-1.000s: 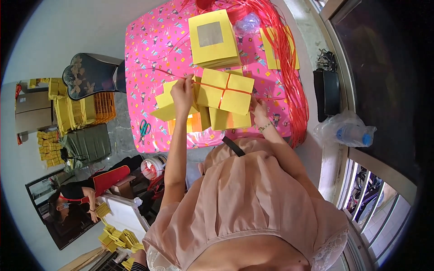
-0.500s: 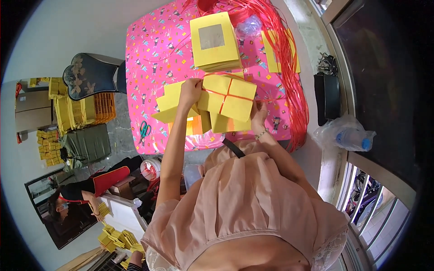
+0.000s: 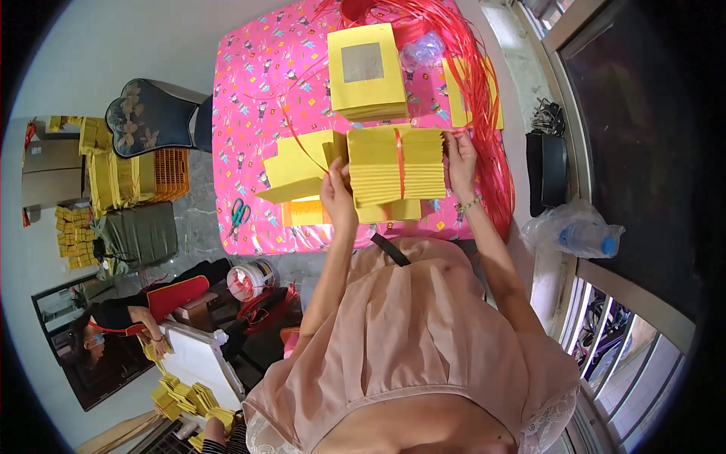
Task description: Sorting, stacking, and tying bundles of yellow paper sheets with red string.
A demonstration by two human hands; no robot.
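My left hand (image 3: 336, 198) grips the near-left corner of a yellow paper bundle (image 3: 397, 165) on the pink desk (image 3: 249, 91); my right hand (image 3: 460, 155) pinches red string (image 3: 400, 163) at its right edge. A windowed yellow box stack (image 3: 364, 69) sits beyond.

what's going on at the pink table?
A person stands at the pink table holding a stack of yellow paper between both hands. The left hand grips its left edge, pinching a red string; the right hand holds the right edge. A red band runs down the stack's middle. More yellow stacks and loose red strings lie around it, and scissors near the table's left edge.
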